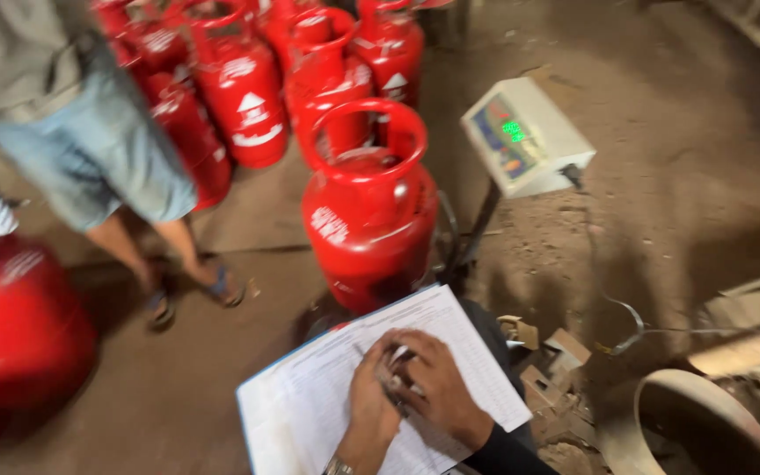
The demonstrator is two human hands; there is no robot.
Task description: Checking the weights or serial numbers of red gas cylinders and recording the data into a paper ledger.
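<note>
A lined record sheet (327, 387) on a blue-edged pad lies across my lap at the bottom middle. My left hand (369, 403), with a watch at the wrist, and my right hand (437, 387), in a dark sleeve, meet on top of it. Both are curled around a slim pen (395, 359), whose tip pokes out to the upper left. Just beyond the sheet a red gas cylinder (367, 211) stands upright on a scale platform. The scale's white display box (525, 132) with green lit digits sits on a post to its right.
Another person in shorts and sandals (90, 149) stands at the left. Several more red cylinders (248, 88) crowd the back, and a large one (10, 339) is at the near left. Broken bricks (551, 369) and a round basin (705, 422) lie at the lower right on the dirt floor.
</note>
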